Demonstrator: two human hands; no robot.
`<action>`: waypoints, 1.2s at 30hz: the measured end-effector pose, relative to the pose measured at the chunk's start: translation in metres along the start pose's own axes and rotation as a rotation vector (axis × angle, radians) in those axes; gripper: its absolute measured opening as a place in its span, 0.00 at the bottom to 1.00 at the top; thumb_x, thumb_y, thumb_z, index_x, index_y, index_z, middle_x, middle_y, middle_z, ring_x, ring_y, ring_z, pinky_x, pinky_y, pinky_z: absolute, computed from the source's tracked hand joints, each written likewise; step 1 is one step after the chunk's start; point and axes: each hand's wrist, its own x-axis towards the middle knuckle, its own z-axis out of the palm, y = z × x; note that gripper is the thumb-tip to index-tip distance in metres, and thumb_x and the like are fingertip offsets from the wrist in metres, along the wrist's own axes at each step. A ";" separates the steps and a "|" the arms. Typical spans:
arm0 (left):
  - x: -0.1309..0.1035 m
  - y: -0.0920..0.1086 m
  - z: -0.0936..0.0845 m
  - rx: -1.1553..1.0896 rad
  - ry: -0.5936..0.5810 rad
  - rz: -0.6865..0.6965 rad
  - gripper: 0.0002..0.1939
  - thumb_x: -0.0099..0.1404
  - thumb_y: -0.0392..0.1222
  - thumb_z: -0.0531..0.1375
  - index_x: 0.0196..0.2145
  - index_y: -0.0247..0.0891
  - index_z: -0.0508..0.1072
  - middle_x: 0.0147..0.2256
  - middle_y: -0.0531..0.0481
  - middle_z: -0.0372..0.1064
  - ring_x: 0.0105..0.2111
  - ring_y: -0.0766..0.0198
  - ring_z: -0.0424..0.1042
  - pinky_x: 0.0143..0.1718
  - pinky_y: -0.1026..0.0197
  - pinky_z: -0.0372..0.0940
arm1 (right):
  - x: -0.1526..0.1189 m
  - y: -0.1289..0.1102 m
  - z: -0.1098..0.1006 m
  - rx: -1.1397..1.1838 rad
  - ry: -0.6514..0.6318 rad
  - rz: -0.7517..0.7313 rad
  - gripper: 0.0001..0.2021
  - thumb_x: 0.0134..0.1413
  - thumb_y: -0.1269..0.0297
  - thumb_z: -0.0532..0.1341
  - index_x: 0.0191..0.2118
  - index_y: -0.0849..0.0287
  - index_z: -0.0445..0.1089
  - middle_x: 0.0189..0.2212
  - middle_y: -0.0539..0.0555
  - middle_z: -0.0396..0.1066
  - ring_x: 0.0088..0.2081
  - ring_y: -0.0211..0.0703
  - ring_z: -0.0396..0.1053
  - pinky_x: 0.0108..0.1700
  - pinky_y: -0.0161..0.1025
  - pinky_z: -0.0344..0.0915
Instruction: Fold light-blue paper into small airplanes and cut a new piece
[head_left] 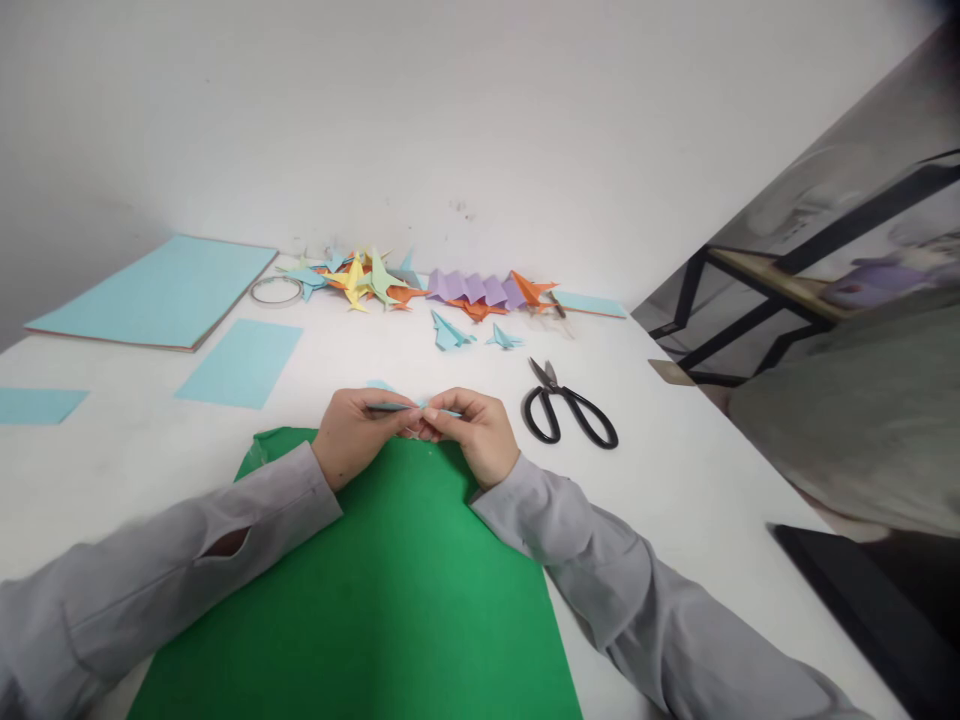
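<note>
Above the far edge of a green sheet (pixel 390 580), my two hands meet over a small piece of folded light-blue paper (pixel 391 406). My left hand (pixel 361 432) pinches its left part between thumb and fingers. On the other side, my right hand (pixel 474 432) grips the right part, thumb on top. Fingers cover most of the paper, so its folded shape cannot be made out. Just beyond the hands a bit of light-blue paper (pixel 381 385) shows. Black-handled scissors (pixel 559 400) lie to the right with their blades apart.
Folded paper figures (pixel 367 280) in several colours line the wall, beside a pleated purple paper (pixel 476 288). Two small blue folded figures (pixel 450 332) lie nearer. At left are a stack of blue sheets (pixel 161 290), a tape roll (pixel 276 291) and a cut blue rectangle (pixel 241 365).
</note>
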 end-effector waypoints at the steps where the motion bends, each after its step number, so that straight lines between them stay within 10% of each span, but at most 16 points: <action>1: 0.000 0.000 0.000 -0.003 0.006 -0.001 0.06 0.46 0.39 0.66 0.24 0.35 0.75 0.20 0.51 0.74 0.23 0.63 0.73 0.28 0.62 0.70 | 0.000 0.000 0.000 -0.003 0.000 -0.002 0.11 0.36 0.60 0.68 0.23 0.63 0.70 0.16 0.49 0.71 0.20 0.33 0.68 0.24 0.31 0.64; 21: -0.005 0.004 -0.002 0.125 0.093 0.236 0.05 0.46 0.38 0.65 0.25 0.35 0.77 0.23 0.49 0.75 0.22 0.64 0.72 0.26 0.62 0.70 | -0.008 0.000 0.006 -0.149 0.094 -0.228 0.06 0.41 0.64 0.65 0.26 0.60 0.70 0.20 0.50 0.71 0.23 0.38 0.71 0.27 0.34 0.69; 36: -0.004 0.006 0.002 -0.020 0.074 0.024 0.06 0.46 0.40 0.65 0.20 0.33 0.74 0.19 0.51 0.71 0.21 0.65 0.70 0.26 0.62 0.68 | -0.004 0.001 0.005 0.062 -0.018 -0.059 0.10 0.40 0.62 0.66 0.26 0.61 0.67 0.19 0.48 0.71 0.22 0.35 0.69 0.27 0.34 0.66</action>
